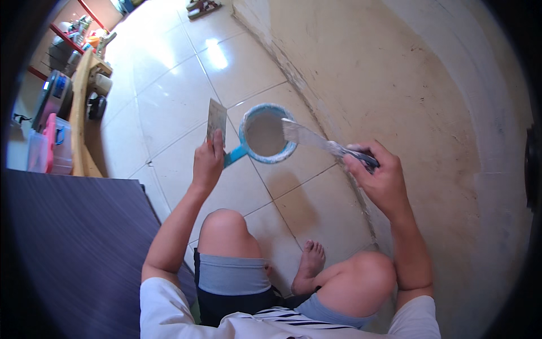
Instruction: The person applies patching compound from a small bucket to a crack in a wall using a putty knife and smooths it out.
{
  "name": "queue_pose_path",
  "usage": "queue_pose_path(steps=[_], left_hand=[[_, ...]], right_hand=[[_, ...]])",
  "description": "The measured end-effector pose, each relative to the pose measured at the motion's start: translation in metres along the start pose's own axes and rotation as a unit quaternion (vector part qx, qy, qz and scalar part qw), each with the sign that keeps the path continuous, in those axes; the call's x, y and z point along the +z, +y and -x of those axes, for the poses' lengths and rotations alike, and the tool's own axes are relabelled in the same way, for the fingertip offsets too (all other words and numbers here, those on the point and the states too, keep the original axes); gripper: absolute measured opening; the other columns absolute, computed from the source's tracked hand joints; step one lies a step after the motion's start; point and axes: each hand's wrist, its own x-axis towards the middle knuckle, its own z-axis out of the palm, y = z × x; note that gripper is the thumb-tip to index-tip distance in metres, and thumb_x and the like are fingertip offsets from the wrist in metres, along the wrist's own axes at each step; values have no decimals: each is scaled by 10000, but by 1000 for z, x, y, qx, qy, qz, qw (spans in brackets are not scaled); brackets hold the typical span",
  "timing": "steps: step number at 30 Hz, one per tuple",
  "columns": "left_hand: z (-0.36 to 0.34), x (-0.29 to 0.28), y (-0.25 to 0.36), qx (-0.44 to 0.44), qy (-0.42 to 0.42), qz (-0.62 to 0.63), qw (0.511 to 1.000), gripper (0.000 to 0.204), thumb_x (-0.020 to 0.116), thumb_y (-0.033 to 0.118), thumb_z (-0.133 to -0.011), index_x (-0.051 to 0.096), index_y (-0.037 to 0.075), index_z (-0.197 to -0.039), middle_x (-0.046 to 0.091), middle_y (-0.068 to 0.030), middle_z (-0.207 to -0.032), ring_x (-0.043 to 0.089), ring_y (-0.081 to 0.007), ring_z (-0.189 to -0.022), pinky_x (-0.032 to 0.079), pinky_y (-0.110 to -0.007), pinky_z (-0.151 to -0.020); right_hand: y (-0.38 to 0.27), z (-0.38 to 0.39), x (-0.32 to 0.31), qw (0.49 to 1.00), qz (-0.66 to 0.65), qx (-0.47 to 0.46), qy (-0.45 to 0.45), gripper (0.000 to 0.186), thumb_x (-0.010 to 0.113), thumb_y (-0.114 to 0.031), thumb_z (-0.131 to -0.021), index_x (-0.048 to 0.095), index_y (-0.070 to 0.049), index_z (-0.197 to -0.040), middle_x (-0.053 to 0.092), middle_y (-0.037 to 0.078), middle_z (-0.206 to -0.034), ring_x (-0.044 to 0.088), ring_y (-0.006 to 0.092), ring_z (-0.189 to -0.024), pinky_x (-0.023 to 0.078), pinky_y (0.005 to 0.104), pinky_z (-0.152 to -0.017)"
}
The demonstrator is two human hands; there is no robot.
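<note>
My left hand is closed around the handle of a blue dipper and also keeps a flat metal scraper upright against it. Pale grey paste fills part of the dipper, and white smears coat its rim. In my right hand is a putty knife, gripped by its dark, paste-spotted handle. Its whitish blade reaches left, with the tip at or just over the dipper's right rim; whether they touch I cannot tell.
Along the right runs a beige wall with a rough, patched lower edge. Glossy tiles cover the floor. At left stand a dark panel, a wooden piece and a clear box with pink trim. Footwear lies far off.
</note>
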Motion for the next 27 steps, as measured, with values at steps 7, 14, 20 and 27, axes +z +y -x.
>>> queue_pose_path(steps=[7, 14, 20, 27], left_hand=[[-40, -35, 44, 57, 66, -176, 981, 638, 362, 491, -1040, 625, -50, -824, 603, -239, -649, 649, -420, -690, 492, -477, -643], [-34, -16, 50, 10, 71, -107, 992, 658, 370, 471, -1052, 634, -52, -754, 606, -183, -595, 634, -342, -577, 488, -440, -595], [-19, 26, 17, 3, 68, -11, 998, 674, 414, 463, -1046, 651, -66, -702, 604, -146, -560, 626, -261, -535, 490, -397, -574], [-24, 59, -33, 17, 41, 59, 997, 660, 414, 456, -1051, 645, -63, -715, 566, -99, -539, 551, -167, -499, 432, -337, -512]], right_hand=[[-5, -58, 27, 993, 76, -83, -44, 230, 629, -213, -895, 668, 13, -917, 687, 219, -803, 672, 377, -723, 537, 432, -686], [11, -94, 64, 996, 50, -21, -65, 305, 567, -210, -890, 677, 74, -899, 681, 291, -867, 684, 421, -832, 557, 453, -779], [17, -107, 102, 989, 135, 17, -51, 286, 553, -189, -885, 672, 69, -858, 681, 292, -850, 690, 413, -823, 572, 434, -756], [52, -112, 151, 988, 138, -66, -35, 268, 548, -211, -912, 641, 30, -841, 679, 259, -837, 671, 403, -801, 542, 462, -762]])
